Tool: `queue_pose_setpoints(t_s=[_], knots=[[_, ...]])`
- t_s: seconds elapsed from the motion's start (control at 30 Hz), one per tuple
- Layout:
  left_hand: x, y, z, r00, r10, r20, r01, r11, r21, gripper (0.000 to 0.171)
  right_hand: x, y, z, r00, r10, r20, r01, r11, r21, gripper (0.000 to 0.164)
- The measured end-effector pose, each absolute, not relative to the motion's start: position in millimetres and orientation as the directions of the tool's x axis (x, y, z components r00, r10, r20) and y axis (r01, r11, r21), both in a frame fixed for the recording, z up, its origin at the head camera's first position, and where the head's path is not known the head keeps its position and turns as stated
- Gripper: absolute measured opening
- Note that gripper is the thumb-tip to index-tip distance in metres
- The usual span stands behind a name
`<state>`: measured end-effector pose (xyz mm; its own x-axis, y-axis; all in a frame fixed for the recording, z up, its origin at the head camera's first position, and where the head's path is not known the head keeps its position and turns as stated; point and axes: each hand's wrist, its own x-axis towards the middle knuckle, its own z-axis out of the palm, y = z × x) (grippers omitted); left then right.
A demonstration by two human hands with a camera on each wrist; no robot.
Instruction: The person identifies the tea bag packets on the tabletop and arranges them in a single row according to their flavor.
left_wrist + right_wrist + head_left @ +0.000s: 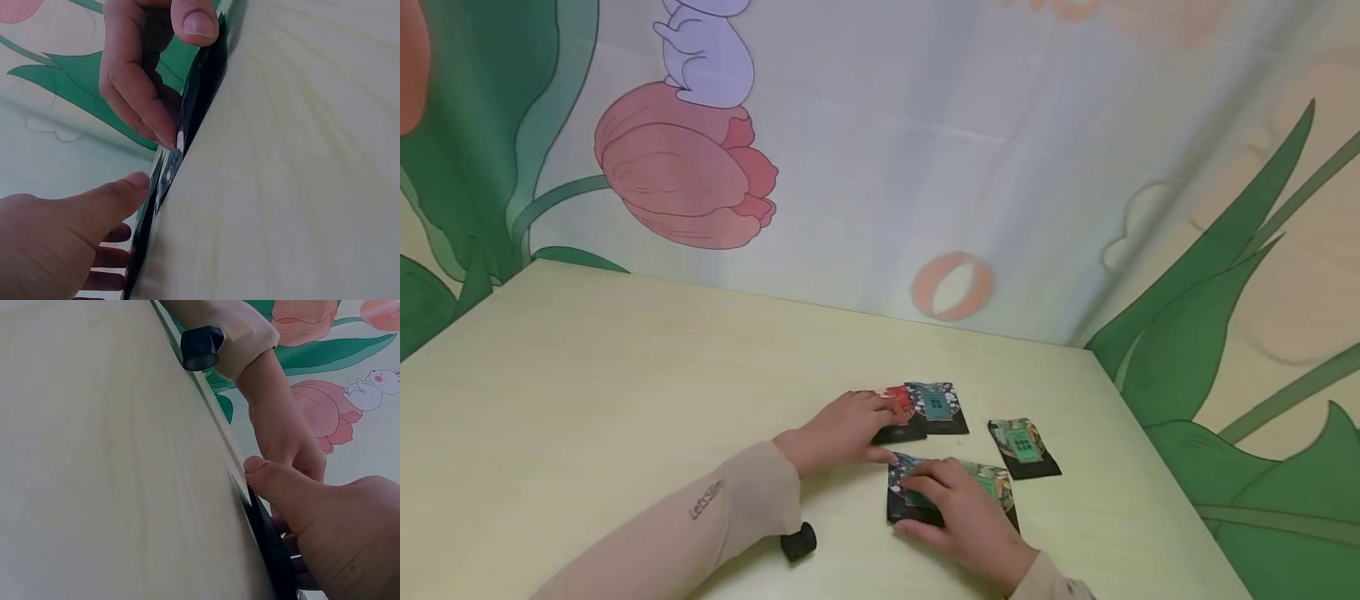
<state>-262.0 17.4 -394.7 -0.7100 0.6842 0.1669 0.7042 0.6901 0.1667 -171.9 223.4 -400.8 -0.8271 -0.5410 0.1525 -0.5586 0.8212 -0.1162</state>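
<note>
My left hand (pixel 846 429) rests with its fingers over a black-bottomed packet with a red patterned top (pixel 904 432), covering part of it. Right beside that lies a packet with a dark-blue floral top (pixel 953 417). Nearer to me, my right hand (pixel 962 508) lies across two flat packets side by side, a blue floral one (pixel 897 500) and a green patterned one (pixel 997 482). Its fingers touch the top of them, and the thumb (pixel 275 481) is at their near edge. The left thumb (pixel 122 194) comes close to the blue packet's corner.
Another green patterned packet (pixel 1026 450) lies apart on the right of the pale wooden table (pixel 625 375). A black device (pixel 799 542) shows at the left sleeve. A curtain (pixel 865 167) printed with flowers hangs behind the table's far edge.
</note>
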Motion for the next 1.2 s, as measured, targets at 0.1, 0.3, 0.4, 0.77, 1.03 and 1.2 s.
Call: queue_pose_setpoints(t_s=[0.1,0.3,0.4,0.77,1.03,1.2], knots=[[-263,21,-397,-0.717,0.677,0.163,0.697,0.694,0.183,0.049,-172,223,-401,-0.83,-0.538,0.146,-0.555,0.823,-0.121,0.057],[-266,24,-399,-0.727,0.666,0.171,0.687,0.708,0.162,0.036,-172,224,-402,-0.834,-0.534,0.138,-0.55,0.826,-0.121,0.06],[-266,24,-399,-0.724,0.665,0.182,0.689,0.708,0.155,0.031,-173,224,-401,-0.83,-0.537,0.148,-0.554,0.823,-0.122,0.059],[-263,16,-397,-0.724,0.667,0.174,0.689,0.696,0.203,0.027,-173,225,-403,-0.836,-0.531,0.141,-0.547,0.827,-0.131,0.059],[-262,11,-395,-0.728,0.672,0.138,0.686,0.707,0.171,0.03,-175,226,-406,-0.82,-0.541,0.188,-0.566,0.815,-0.123,0.053],[-260,7,-393,-0.725,0.678,0.119,0.689,0.71,0.146,0.031,-175,226,-405,-0.816,-0.543,0.197,-0.57,0.812,-0.123,0.051]])
